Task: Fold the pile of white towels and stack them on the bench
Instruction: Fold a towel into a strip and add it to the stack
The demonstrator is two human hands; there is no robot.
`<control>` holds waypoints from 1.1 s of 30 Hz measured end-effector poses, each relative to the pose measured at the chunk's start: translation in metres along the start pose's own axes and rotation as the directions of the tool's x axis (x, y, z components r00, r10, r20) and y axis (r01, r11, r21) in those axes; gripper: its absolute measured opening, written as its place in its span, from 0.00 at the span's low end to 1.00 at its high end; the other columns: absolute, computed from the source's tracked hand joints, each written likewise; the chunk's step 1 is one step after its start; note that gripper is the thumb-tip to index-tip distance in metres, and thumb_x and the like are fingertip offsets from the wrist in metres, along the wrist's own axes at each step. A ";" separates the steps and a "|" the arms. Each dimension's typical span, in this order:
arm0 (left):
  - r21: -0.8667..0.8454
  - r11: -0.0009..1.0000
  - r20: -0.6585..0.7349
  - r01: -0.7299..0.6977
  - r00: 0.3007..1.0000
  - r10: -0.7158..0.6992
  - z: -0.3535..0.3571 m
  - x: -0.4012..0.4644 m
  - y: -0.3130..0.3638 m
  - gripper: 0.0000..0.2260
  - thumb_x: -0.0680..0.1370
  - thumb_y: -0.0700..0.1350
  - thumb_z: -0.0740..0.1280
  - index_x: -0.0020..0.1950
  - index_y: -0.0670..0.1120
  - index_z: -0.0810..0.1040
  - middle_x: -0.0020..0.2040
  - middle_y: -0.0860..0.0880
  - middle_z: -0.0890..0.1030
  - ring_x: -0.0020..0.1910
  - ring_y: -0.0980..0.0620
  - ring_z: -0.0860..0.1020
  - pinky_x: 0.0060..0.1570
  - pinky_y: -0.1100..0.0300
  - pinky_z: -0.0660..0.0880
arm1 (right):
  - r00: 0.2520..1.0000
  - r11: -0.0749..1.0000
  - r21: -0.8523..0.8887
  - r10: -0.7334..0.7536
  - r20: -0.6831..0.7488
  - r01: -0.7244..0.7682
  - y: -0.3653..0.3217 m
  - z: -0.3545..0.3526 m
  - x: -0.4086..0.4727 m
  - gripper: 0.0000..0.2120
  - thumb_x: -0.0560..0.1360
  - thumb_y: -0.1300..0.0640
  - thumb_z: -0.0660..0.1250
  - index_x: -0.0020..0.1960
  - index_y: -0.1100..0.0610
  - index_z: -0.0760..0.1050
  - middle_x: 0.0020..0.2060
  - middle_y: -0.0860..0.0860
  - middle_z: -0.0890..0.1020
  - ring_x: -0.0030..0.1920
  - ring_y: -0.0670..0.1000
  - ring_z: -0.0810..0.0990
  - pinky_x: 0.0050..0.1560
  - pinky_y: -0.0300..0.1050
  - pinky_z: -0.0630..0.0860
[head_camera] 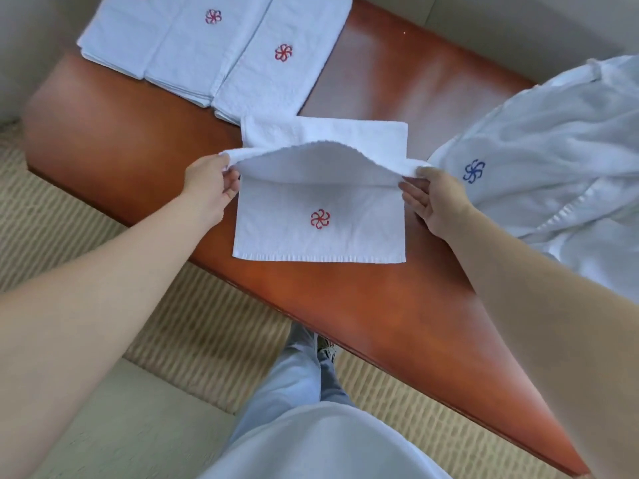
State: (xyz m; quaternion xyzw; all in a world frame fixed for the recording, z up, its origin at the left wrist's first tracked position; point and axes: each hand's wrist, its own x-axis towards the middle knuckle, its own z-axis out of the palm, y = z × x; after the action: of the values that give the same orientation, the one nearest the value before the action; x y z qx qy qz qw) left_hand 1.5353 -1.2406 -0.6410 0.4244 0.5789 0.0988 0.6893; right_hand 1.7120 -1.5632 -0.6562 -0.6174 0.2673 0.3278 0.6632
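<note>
- Our left hand (211, 183) pinches the left corner of the lifted fold of the towel (320, 233), and our right hand (434, 198) pinches the right corner; on each, the other fingers hang loose below the cloth.
- The towel lies on the desk (397, 81), near its front edge, red emblem (320, 219) up. Its far part is doubled toward us and held in an arch between the two hands.
- What could go wrong, as we judge it: the arch sags in the middle, so if one hand comes down ahead of the other the fold will land skewed and the edges will not match.
- A pull toward us could drag the lower layer: its hem already sits close to the desk's front edge, and the whole piece could slide off onto the carpet (214, 326).
- A light pinch on thick terry may let a corner slip, and the fold would fall open.
- To the right the unfolded pile (553, 160), with a blue emblem, lies just beside our right hand; a wide swing there could snag it.
- The folded stacks (221, 53) sit at the far left, just touching or overlapping the towel's far corner; we cannot tell which.
- Bare wood shows left of the towel and behind it on the right, giving room to shift.
</note>
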 end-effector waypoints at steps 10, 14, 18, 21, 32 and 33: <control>0.044 0.995 0.061 -0.086 0.995 0.083 -0.003 -0.016 0.012 0.05 0.83 0.43 0.67 0.55 0.51 0.80 0.50 0.49 0.83 0.41 0.56 0.80 0.42 0.62 0.80 | 0.994 0.996 0.062 -0.066 0.090 0.060 -0.034 0.002 -0.019 0.06 0.82 0.60 0.64 0.57 0.56 0.76 0.53 0.51 0.82 0.56 0.53 0.86 0.51 0.44 0.84; -0.113 0.976 0.091 -0.184 0.977 0.195 -0.003 -0.024 0.029 0.03 0.82 0.44 0.67 0.53 0.52 0.80 0.49 0.50 0.83 0.39 0.55 0.81 0.42 0.61 0.80 | 0.975 0.951 0.295 -0.145 0.169 0.090 -0.049 0.004 -0.033 0.09 0.80 0.61 0.66 0.60 0.58 0.77 0.54 0.52 0.83 0.60 0.56 0.85 0.61 0.50 0.82; 0.093 0.993 0.044 -0.070 0.997 0.066 -0.021 -0.022 -0.009 0.03 0.82 0.44 0.68 0.54 0.52 0.79 0.54 0.49 0.83 0.43 0.55 0.81 0.41 0.62 0.80 | 0.997 0.999 0.038 0.020 0.078 -0.023 -0.011 -0.007 -0.030 0.03 0.81 0.59 0.67 0.54 0.57 0.75 0.48 0.53 0.79 0.54 0.55 0.86 0.52 0.46 0.84; 0.276 0.960 -0.012 0.040 0.999 -0.038 -0.040 -0.010 -0.043 0.03 0.83 0.45 0.67 0.56 0.50 0.79 0.58 0.47 0.82 0.51 0.53 0.81 0.47 0.60 0.79 | 0.991 0.947 -0.293 0.126 -0.034 -0.131 0.025 -0.018 -0.022 0.03 0.80 0.57 0.68 0.49 0.55 0.75 0.43 0.51 0.77 0.44 0.49 0.81 0.52 0.46 0.81; 0.798 0.602 0.025 0.022 0.997 -0.070 -0.061 0.021 -0.117 0.05 0.80 0.45 0.68 0.46 0.46 0.78 0.49 0.48 0.77 0.50 0.48 0.75 0.61 0.49 0.76 | 0.990 0.747 -0.657 0.014 -0.139 -0.103 0.105 -0.033 -0.001 0.09 0.77 0.57 0.69 0.41 0.56 0.72 0.37 0.50 0.72 0.39 0.51 0.70 0.40 0.46 0.70; 0.801 0.597 0.018 0.038 0.996 -0.088 -0.059 0.021 -0.118 0.05 0.80 0.44 0.68 0.45 0.46 0.77 0.48 0.48 0.77 0.49 0.47 0.75 0.60 0.49 0.76 | 0.990 0.747 -0.656 0.018 -0.140 -0.106 0.104 -0.033 -0.001 0.07 0.77 0.56 0.69 0.42 0.57 0.73 0.38 0.50 0.73 0.39 0.51 0.70 0.38 0.44 0.67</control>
State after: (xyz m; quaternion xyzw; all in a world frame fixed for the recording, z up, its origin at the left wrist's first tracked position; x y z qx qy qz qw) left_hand 1.4476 -1.2726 -0.7362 0.6698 0.5570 -0.2071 0.4453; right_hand 1.6330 -1.5939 -0.7257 -0.8222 0.1951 0.3839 0.3722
